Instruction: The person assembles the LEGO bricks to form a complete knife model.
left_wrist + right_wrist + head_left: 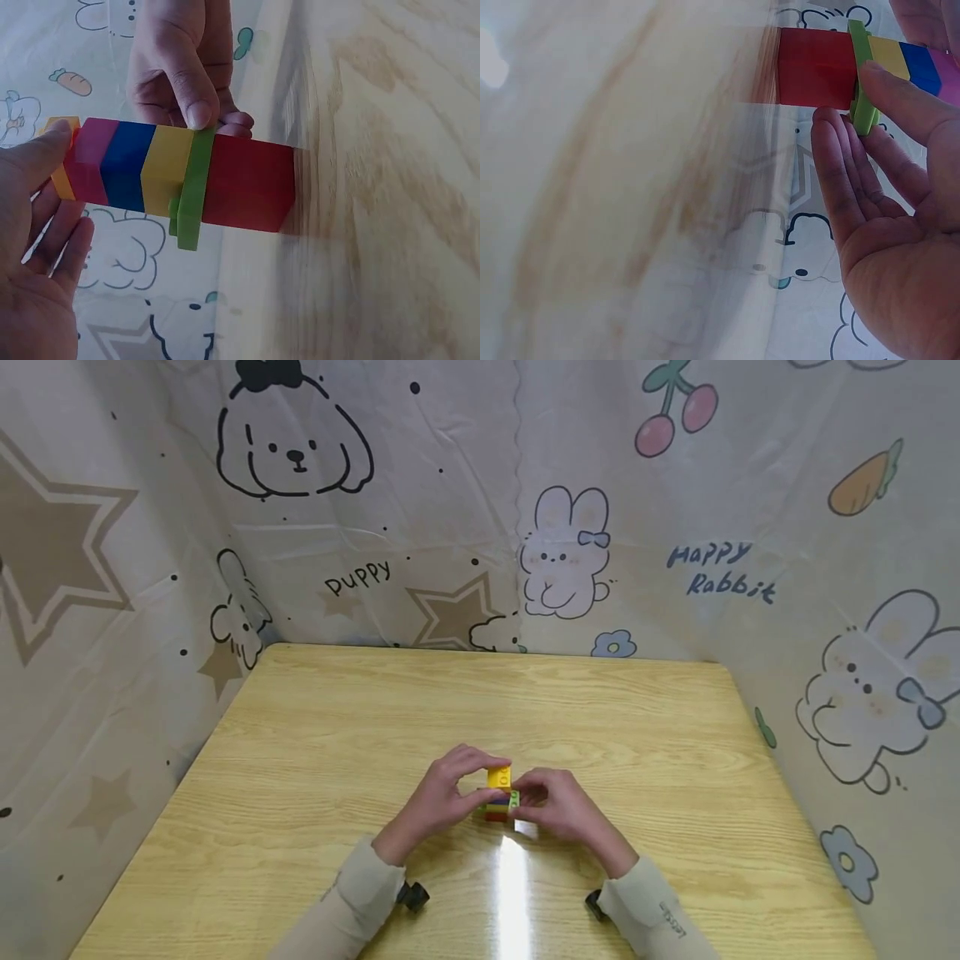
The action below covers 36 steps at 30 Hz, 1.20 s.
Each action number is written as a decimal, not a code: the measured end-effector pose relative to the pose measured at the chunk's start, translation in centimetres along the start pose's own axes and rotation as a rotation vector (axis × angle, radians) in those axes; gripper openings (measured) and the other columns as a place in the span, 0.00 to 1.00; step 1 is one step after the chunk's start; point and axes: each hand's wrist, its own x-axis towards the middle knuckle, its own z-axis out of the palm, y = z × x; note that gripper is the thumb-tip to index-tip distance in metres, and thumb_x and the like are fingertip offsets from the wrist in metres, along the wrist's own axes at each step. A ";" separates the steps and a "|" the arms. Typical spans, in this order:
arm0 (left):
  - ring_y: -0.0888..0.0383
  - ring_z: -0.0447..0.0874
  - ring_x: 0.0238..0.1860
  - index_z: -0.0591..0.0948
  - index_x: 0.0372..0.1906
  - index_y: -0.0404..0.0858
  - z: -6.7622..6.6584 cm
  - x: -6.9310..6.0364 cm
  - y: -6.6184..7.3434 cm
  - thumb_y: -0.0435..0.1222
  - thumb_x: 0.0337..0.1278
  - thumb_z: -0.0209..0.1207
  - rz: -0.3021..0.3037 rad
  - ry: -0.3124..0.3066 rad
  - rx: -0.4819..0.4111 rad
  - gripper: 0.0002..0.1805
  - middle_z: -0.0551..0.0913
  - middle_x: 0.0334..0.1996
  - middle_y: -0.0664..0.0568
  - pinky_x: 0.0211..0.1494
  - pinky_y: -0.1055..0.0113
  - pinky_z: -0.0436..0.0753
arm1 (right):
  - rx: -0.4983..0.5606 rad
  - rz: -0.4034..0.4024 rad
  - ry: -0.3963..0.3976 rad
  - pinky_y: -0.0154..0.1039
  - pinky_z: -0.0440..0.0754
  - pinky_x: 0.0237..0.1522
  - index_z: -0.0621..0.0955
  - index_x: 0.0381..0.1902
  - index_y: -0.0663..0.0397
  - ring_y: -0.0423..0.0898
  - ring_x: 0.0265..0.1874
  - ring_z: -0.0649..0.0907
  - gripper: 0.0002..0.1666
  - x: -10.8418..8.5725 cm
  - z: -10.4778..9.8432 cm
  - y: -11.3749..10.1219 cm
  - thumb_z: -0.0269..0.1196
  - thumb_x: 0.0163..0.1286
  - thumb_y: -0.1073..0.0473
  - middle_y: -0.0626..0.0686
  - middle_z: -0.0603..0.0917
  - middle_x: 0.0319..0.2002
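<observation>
A tower of toy building bricks stands upright on the table. From the bottom it has a red brick (249, 180), a wider flat green piece (196, 195), a yellow brick (165, 172), a blue brick (127, 166), a pink brick (91, 165) and a yellow-orange brick (499, 777) on top. My left hand (450, 792) pinches the top brick between thumb and fingers. At the other side, my right hand (561, 803) holds the end of the green piece, its thumb (892, 90) against it. In the right wrist view, the tower's upper end is cut off.
The wooden table (337, 718) spreads around both hands, with a bright light reflection in front of the tower. Printed curtains (450, 485) hang along its back and sides. A dark strapped device (412, 896) sits at the left cuff, another (595, 905) at the right.
</observation>
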 end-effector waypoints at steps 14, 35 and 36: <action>0.59 0.83 0.51 0.87 0.56 0.46 0.5 0.0 -0.2 0.37 0.55 0.75 -0.059 -0.002 -0.029 0.21 0.89 0.47 0.56 0.56 0.52 0.86 | 0.000 0.029 -0.026 0.31 0.86 0.41 0.88 0.46 0.57 0.39 0.36 0.86 0.17 0.1 0.0 -0.2 0.77 0.62 0.59 0.48 0.89 0.38; 0.57 0.87 0.49 0.88 0.57 0.43 0.4 -0.1 -0.6 0.34 0.52 0.76 -0.102 -0.003 -0.159 0.24 0.89 0.46 0.53 0.55 0.58 0.89 | -0.008 0.037 -0.014 0.32 0.87 0.43 0.87 0.48 0.60 0.40 0.37 0.87 0.17 0.0 -0.1 -0.3 0.77 0.62 0.60 0.50 0.89 0.40; 0.57 0.87 0.49 0.87 0.58 0.42 0.3 -0.1 -0.6 0.34 0.52 0.77 -0.107 -0.012 -0.158 0.25 0.88 0.47 0.52 0.55 0.59 0.89 | -0.010 0.040 -0.017 0.31 0.87 0.43 0.87 0.48 0.59 0.40 0.37 0.86 0.17 0.1 -0.1 -0.2 0.76 0.62 0.60 0.50 0.89 0.40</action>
